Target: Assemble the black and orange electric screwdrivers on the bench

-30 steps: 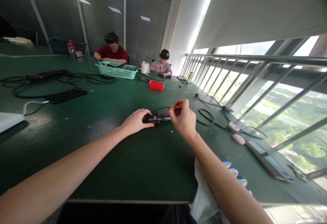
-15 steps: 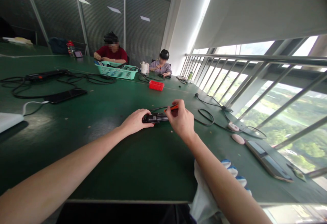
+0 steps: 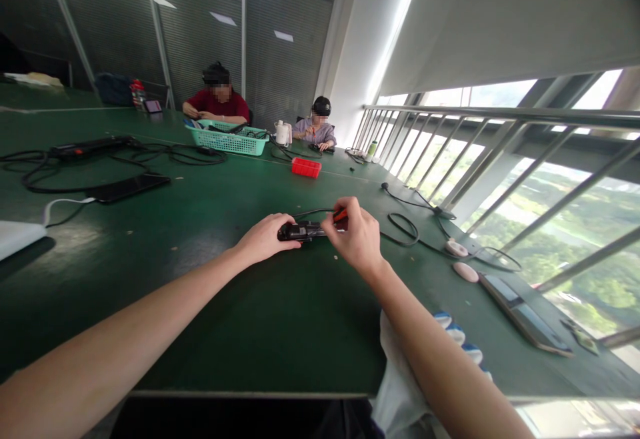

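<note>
A black corded device [image 3: 305, 231], long and narrow, lies on the green table in front of me. My left hand [image 3: 265, 235] grips its left end, thumb on the near side and fingers over the far side. Above its right part, my right hand [image 3: 356, 235] is closed around an orange-handled screwdriver [image 3: 341, 215]. The handle is largely hidden by my fingers, and I cannot tell exactly where the tip touches. The right end of the device is also behind that hand.
A black cable [image 3: 407, 232] curls to the right. Beyond stand a red tray [image 3: 307, 167] and a green basket [image 3: 230, 139]; two people sit behind. Left lies a phone [image 3: 129, 187]. Near my right forearm are a white glove [image 3: 400, 365] and another phone [image 3: 525, 312].
My right hand has shifted its grip slightly, and less of the orange handle shows between the fingers. My left hand and the black device stay in place.
</note>
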Demonstrator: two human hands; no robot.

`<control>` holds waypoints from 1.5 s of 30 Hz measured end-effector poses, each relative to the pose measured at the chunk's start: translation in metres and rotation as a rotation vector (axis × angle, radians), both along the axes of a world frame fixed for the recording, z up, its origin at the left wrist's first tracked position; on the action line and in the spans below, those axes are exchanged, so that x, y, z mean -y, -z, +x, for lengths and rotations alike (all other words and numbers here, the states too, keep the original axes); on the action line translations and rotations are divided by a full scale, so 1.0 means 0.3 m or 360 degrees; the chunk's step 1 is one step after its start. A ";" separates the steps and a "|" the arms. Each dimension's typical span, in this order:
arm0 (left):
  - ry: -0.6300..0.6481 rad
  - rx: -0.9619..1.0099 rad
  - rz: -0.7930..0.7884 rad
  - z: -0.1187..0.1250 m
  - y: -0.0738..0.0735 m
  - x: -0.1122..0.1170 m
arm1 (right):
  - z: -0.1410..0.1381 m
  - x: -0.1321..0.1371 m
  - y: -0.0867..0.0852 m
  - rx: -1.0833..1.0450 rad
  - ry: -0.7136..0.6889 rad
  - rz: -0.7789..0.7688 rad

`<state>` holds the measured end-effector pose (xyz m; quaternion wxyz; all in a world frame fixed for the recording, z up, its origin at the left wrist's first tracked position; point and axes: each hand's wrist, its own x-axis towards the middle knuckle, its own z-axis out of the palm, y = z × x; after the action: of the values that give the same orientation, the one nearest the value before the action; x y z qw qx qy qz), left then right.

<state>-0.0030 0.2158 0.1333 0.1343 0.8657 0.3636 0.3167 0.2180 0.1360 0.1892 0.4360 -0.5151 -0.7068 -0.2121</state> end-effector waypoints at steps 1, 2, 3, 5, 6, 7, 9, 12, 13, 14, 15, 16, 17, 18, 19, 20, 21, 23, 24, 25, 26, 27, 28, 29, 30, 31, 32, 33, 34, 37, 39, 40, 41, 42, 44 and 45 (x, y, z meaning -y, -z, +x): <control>0.0001 0.0001 -0.0005 0.000 -0.001 0.001 | 0.000 -0.002 0.002 0.0035 -0.0011 -0.0013; 0.0002 0.0002 -0.0008 0.000 -0.002 0.002 | 0.001 -0.004 0.004 0.0065 -0.0021 -0.0028; 0.0002 0.0003 -0.0009 0.000 -0.004 0.003 | 0.001 -0.005 0.006 0.0091 -0.0028 -0.0038; 0.0003 0.0001 -0.0010 0.001 -0.005 0.005 | 0.003 -0.008 0.006 0.0145 -0.0011 -0.0052; 0.0003 -0.0002 -0.0011 0.002 -0.005 0.005 | 0.004 -0.008 0.005 0.0172 0.0009 -0.0056; 0.0003 -0.0003 -0.0012 0.002 -0.005 0.004 | 0.006 -0.007 0.002 0.0192 0.0029 -0.0062; -0.0001 0.0002 -0.0011 0.002 -0.004 0.002 | 0.007 -0.003 -0.004 0.0184 0.0035 -0.0079; -0.0003 -0.0001 -0.0003 -0.001 -0.001 -0.004 | 0.006 0.006 -0.013 0.0106 -0.0090 -0.0108; 0.0000 -0.0007 -0.0001 -0.002 0.000 -0.005 | 0.005 0.009 -0.015 0.0089 -0.0147 -0.0119; 0.0005 -0.0015 0.0002 -0.002 0.002 -0.005 | 0.003 0.011 -0.016 0.0076 -0.0208 -0.0138; 0.0007 -0.0019 0.0011 -0.001 0.004 -0.004 | 0.002 0.012 -0.015 0.0055 -0.0268 -0.0161; 0.0003 -0.0019 0.0030 0.001 0.006 -0.002 | 0.001 0.013 -0.014 0.0020 -0.0326 -0.0183; -0.0009 -0.0017 0.0056 0.005 0.009 0.002 | 0.001 0.014 -0.012 -0.0023 -0.0382 -0.0195; -0.0030 -0.0019 0.0087 0.010 0.012 0.006 | 0.003 0.014 -0.011 -0.0066 -0.0423 -0.0189; -0.0062 -0.0025 0.0115 0.016 0.013 0.011 | 0.006 0.013 -0.010 -0.0094 -0.0439 -0.0162; -0.0102 -0.0039 0.0134 0.023 0.014 0.016 | 0.011 0.013 -0.010 -0.0098 -0.0420 -0.0124; -0.0141 -0.0059 0.0138 0.029 0.014 0.021 | 0.018 0.012 -0.011 -0.0077 -0.0371 -0.0083; -0.0184 -0.0098 0.0116 0.037 0.008 0.026 | 0.034 0.007 -0.017 0.0005 -0.0242 -0.0031; -0.0180 -0.0104 0.0100 0.037 0.003 0.027 | 0.043 0.003 -0.022 0.0042 -0.0184 -0.0029; -0.0163 -0.0101 0.0083 0.035 -0.002 0.025 | 0.050 -0.003 -0.030 0.0070 -0.0140 -0.0041; -0.0134 -0.0090 0.0069 0.032 -0.007 0.023 | 0.057 -0.011 -0.039 0.0095 -0.0105 -0.0061; -0.0109 -0.0067 0.0058 0.027 -0.011 0.019 | 0.062 -0.021 -0.050 0.0121 -0.0076 -0.0090; -0.0089 -0.0048 0.0050 0.022 -0.013 0.015 | 0.065 -0.034 -0.062 0.0159 -0.0050 -0.0127; -0.0064 -0.0028 0.0043 0.018 -0.013 0.010 | 0.067 -0.049 -0.074 0.0216 -0.0039 -0.0183; -0.0042 0.0007 0.0036 0.015 -0.012 0.005 | 0.069 -0.066 -0.086 0.0284 -0.0047 -0.0263; -0.0015 0.0036 0.0027 0.013 -0.010 0.000 | 0.070 -0.085 -0.096 0.0358 -0.0082 -0.0373; 0.0023 0.0058 0.0022 0.011 -0.007 -0.004 | 0.072 -0.104 -0.102 0.0435 -0.0135 -0.0505; 0.0061 0.0079 0.0030 0.010 -0.006 -0.007 | 0.074 -0.121 -0.106 0.0515 -0.0190 -0.0641; 0.0100 0.0092 0.0037 0.009 -0.004 -0.009 | 0.075 -0.136 -0.105 0.0598 -0.0247 -0.0770; 0.0192 0.0103 0.0025 0.005 -0.004 -0.010 | 0.079 -0.155 -0.082 0.0791 -0.0399 -0.1041; 0.0253 0.0087 -0.0008 0.005 -0.003 -0.010 | 0.080 -0.144 -0.058 0.0828 -0.0456 -0.1097; 0.0282 0.0075 -0.0022 0.006 -0.001 -0.010 | 0.080 -0.133 -0.045 0.0826 -0.0464 -0.1092; 0.0305 0.0061 -0.0028 0.009 0.003 -0.009 | 0.080 -0.121 -0.034 0.0822 -0.0460 -0.1069; 0.0316 0.0042 -0.0022 0.013 0.007 -0.008 | 0.080 -0.108 -0.024 0.0817 -0.0445 -0.1037; 0.0280 0.0005 0.0030 0.023 0.016 -0.006 | 0.086 -0.087 -0.010 0.0818 -0.0393 -0.0986; 0.0244 -0.0020 0.0073 0.029 0.021 -0.004 | 0.093 -0.081 -0.007 0.0818 -0.0348 -0.0986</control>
<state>0.0055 0.2171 0.1270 0.1359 0.8958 0.2897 0.3083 0.2458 0.1603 0.1912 0.0898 -0.4740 -0.8736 -0.0636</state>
